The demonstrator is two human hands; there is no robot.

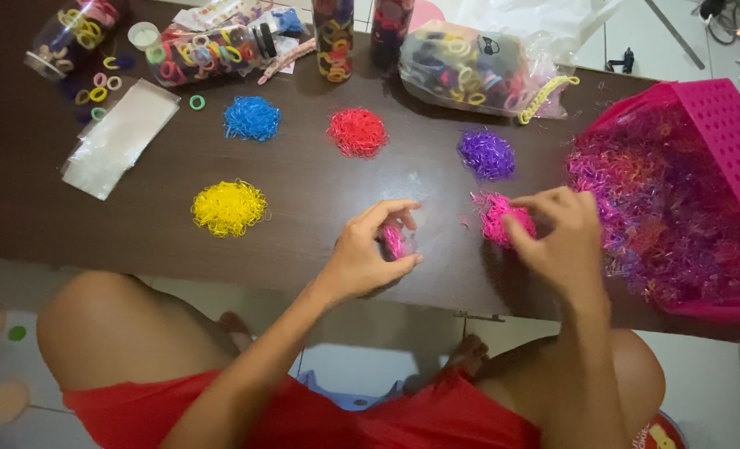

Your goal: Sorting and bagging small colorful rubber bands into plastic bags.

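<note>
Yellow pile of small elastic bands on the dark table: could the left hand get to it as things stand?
Probably yes. The yellow pile of small elastic bands lies in the open on the dark table, with bare tabletop between it and the left hand, which pinches some pink bands.

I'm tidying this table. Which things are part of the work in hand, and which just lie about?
In hand: left hand, clear bag, right hand, pink bands, pink basket.
Lying about: jars, flat packets, yellow pile.
</note>
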